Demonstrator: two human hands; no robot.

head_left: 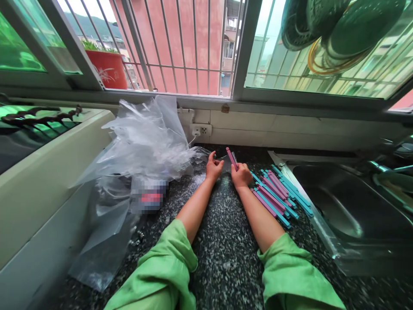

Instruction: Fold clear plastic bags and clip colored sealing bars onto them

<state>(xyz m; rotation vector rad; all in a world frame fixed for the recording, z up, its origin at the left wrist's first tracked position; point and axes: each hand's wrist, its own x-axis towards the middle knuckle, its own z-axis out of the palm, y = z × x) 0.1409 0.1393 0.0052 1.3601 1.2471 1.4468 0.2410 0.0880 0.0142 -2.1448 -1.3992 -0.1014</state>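
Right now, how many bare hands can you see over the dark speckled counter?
2. The left hand is near the crumpled clear plastic; the right hand holds a slim pink stick, beside the loose pile of blue and pink sticks.

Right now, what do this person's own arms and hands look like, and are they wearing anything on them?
Both arms are in loose, light green sleeves, creased and bunched up, ending around the forearms. The left hand and right hand are bare: no gloves. No watch or bracelet shows on either wrist.
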